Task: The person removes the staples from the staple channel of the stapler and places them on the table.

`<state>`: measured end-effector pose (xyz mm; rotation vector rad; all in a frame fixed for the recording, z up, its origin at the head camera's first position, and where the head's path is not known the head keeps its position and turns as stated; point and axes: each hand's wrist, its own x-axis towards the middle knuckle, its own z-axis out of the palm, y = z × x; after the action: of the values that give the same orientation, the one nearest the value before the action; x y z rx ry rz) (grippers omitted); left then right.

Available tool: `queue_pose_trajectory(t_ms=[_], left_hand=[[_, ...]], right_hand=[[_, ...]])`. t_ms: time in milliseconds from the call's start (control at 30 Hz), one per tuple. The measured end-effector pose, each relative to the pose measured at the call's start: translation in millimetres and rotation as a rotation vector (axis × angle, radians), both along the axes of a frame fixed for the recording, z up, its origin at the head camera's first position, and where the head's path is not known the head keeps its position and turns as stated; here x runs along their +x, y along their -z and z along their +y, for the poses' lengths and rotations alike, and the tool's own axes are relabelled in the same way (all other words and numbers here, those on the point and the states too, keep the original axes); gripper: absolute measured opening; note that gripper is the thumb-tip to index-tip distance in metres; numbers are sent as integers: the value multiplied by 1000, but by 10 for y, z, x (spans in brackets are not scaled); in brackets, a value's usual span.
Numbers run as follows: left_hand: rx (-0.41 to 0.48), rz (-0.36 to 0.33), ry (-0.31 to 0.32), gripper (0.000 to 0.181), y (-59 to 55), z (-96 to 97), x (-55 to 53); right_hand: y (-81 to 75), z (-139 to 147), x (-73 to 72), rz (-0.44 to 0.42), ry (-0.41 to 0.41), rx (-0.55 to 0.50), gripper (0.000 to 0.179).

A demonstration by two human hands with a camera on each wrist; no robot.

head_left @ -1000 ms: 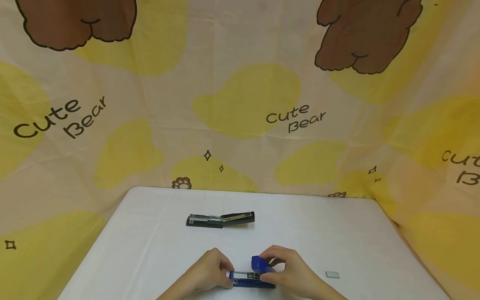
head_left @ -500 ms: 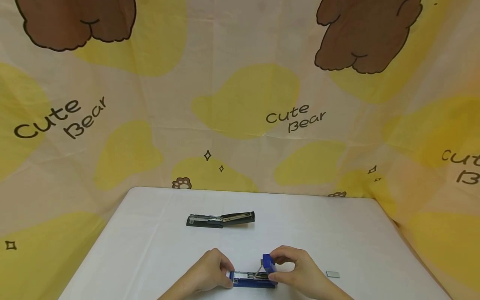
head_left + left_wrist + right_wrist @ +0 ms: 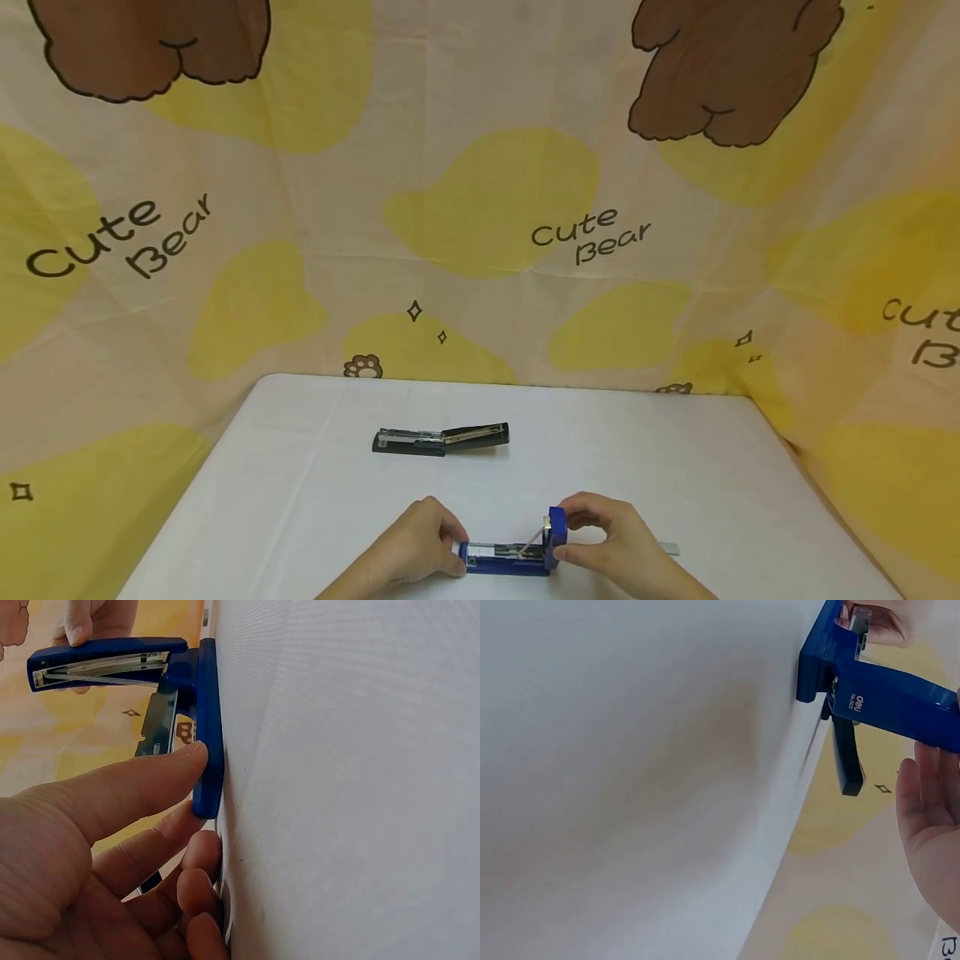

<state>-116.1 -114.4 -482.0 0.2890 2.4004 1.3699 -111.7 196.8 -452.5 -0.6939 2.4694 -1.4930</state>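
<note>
A blue stapler (image 3: 506,567) lies on the white table, its top arm (image 3: 556,533) swung up to about upright at the right end. My left hand (image 3: 423,537) pinches the front end of its base between thumb and fingers, as the left wrist view also shows. With thumb and index finger my right hand (image 3: 607,542) grips the raised arm. Inside the base the metal staple channel (image 3: 487,550) lies exposed, and a thin rod slants from it to the arm. In the left wrist view a spring shows along the underside of the lifted arm (image 3: 109,664).
A black stapler (image 3: 442,439) lies opened out farther back on the table (image 3: 315,483). Partly behind my right wrist is a small strip of staples (image 3: 670,548). A printed cloth (image 3: 480,200) hangs behind the table's far edge.
My right hand has moved rightward, swinging the blue stapler's top arm from tilted over the base to about upright. My left hand has stayed on the base. The right wrist now partly covers the staples.
</note>
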Motion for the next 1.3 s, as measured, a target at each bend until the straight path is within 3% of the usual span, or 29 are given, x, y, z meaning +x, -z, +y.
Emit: queue_pose_trajectory(t_ms=[367, 733, 1067, 1300], left_hand=[[0, 1, 0, 25, -1, -3, -1], [2, 1, 4, 25, 25, -7, -5], [-1, -7, 11, 25, 19, -12, -10], [-9, -15, 21, 24, 10, -10, -22]], right_hand=[[4, 156, 28, 29, -7, -42, 34], [-14, 292, 11, -84, 39, -18, 36], [28, 389, 13, -9, 20, -20, 37], [59, 449, 0, -60, 34, -9, 38]])
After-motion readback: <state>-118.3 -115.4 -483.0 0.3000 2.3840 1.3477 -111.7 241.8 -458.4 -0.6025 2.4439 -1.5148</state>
